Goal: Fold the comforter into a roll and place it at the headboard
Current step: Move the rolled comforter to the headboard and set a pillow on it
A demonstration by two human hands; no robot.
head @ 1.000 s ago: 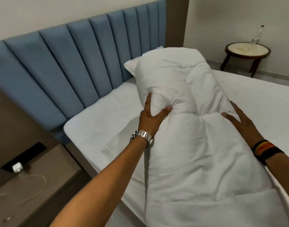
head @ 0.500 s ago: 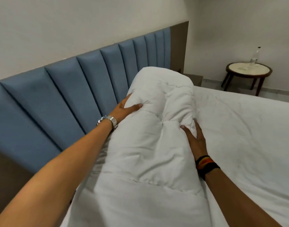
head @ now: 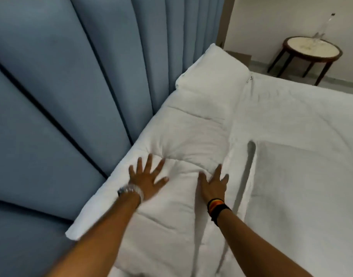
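The white comforter (head: pixel 191 136), folded into a long thick roll, lies flat on the bed along the blue padded headboard (head: pixel 75 96). My left hand (head: pixel 146 177), with a silver watch on the wrist, rests palm-down on it with fingers spread. My right hand (head: pixel 212 185), with a dark striped band on the wrist, presses flat on the roll beside it, fingers apart. Neither hand grips the fabric. A white pillow (head: pixel 213 70) sits at the roll's far end against the headboard.
The white bed sheet (head: pixel 301 156) stretches out to the right of the roll. A round dark-legged side table (head: pixel 311 50) with a clear bottle (head: pixel 324 27) on it stands on the floor beyond the bed at the far right.
The comforter roll, held up and gripped by both hands before, now lies flat against the headboard. Both hands have opened and rest on top of it.
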